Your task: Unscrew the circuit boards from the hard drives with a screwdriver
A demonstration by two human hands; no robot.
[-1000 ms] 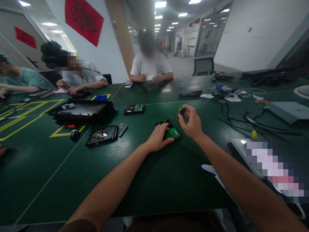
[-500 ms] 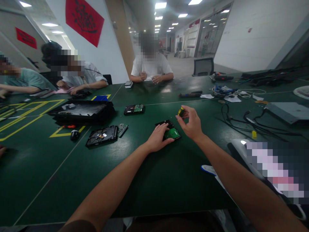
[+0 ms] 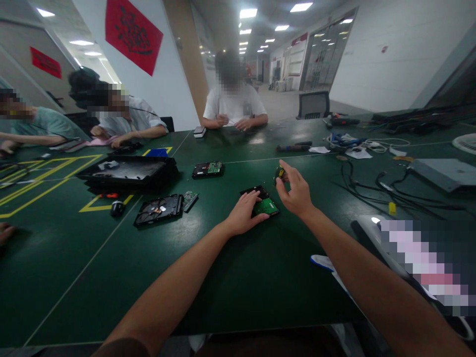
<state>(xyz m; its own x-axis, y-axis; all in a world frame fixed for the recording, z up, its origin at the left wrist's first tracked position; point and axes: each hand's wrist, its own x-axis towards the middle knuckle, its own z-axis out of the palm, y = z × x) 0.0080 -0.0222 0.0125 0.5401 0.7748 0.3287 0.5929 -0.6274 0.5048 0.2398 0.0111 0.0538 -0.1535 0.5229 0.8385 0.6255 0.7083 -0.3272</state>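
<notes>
A hard drive (image 3: 267,205) lies on the green table with its green circuit board facing up. My left hand (image 3: 243,213) holds it down, fingers over its left part and thumb along its near edge. Above and just right of the drive, my right hand (image 3: 295,191) pinches a short yellow-and-black screwdriver (image 3: 278,173) between thumb and fingers. The shaft of this tool is too small to make out. Further left lie an opened hard drive casing (image 3: 159,209) and a loose circuit board (image 3: 190,201). Another hard drive (image 3: 207,169) rests farther back.
A black tray-like housing (image 3: 128,171) and a computer mouse (image 3: 117,208) are at left. Black cables (image 3: 379,186), a grey metal box (image 3: 442,173) and a partly blurred device (image 3: 372,230) lie at right. Co-workers sit across and at the left.
The screwdriver has turned slightly in my right hand, whose index finger is straighter now. My left hand and the drive under it keep their place.
</notes>
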